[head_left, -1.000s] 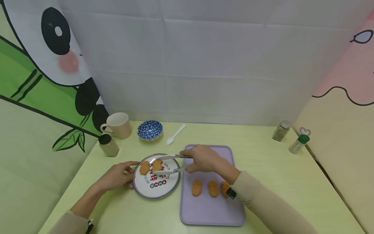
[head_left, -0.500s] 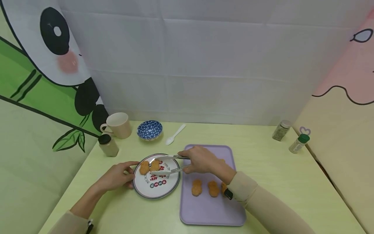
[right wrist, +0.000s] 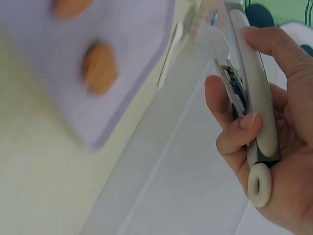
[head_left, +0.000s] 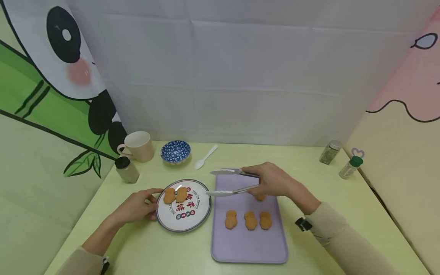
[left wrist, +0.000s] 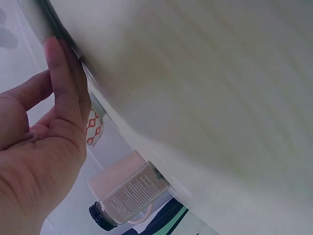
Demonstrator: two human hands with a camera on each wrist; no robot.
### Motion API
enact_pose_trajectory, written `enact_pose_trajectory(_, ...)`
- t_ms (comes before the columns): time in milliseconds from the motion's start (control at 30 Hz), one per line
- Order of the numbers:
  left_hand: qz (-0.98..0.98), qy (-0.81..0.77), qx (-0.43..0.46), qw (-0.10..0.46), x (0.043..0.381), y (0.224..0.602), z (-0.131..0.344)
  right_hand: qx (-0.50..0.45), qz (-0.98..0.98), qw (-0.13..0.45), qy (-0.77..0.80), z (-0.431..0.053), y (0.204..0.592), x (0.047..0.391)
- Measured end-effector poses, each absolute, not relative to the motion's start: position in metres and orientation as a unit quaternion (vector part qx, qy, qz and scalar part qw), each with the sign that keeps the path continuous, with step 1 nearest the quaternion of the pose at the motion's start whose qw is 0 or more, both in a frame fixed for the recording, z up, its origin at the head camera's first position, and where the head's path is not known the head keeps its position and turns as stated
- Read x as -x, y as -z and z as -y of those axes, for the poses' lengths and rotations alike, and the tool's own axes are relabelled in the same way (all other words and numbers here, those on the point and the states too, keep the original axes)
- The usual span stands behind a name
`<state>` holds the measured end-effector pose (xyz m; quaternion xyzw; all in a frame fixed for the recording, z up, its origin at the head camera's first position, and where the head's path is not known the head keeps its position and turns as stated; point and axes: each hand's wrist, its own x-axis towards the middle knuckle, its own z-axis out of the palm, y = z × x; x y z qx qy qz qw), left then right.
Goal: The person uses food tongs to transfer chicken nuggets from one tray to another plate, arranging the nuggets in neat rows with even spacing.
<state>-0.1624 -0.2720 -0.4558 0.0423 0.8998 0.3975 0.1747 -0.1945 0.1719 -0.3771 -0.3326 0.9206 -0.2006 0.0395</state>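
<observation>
- Right hand (head_left: 275, 179): fingers curled round tongs (head_left: 225, 172), arms parted. Right wrist view adds the pale loop (right wrist: 259, 185) at the handle end, which the head view lacks.
- Left hand (head_left: 139, 206): fingers fairly straight, touching the rim of the plate (head_left: 183, 226).
- Just beyond left fingers, on the plate: two nuggets (head_left: 181, 194), side by side. Head view only.
- Under right fingers: lilac tray (head_left: 249, 246). One nugget (head_left: 260, 197) mostly covered by the hand in head view; three more (head_left: 250, 220) in a row nearer the person. Right wrist view catches two, blurred.
- Farther past left fingers, on the counter (head_left: 302, 183): black-capped jar (head_left: 127, 172), mug (head_left: 139, 147), bowl (head_left: 175, 151). Head view shows the bowl's blue inside; left wrist view, its red-patterned outside.
</observation>
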Motion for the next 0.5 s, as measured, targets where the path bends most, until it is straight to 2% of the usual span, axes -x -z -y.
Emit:
enact_pose_trajectory(267, -0.899, -0.396, -0.046, 0.181, 0.164, 0.453, 0.271, 0.302, -0.929, 0.071, 0.201, -0.273, 0.378, 0.178)
enact_pose_trajectory(500, -0.901, -0.393, -0.047, 0.18, 0.163, 0.454, 0.272, 0.291, -0.937, 0.078, 0.175, -0.306, 0.38, 0.172)
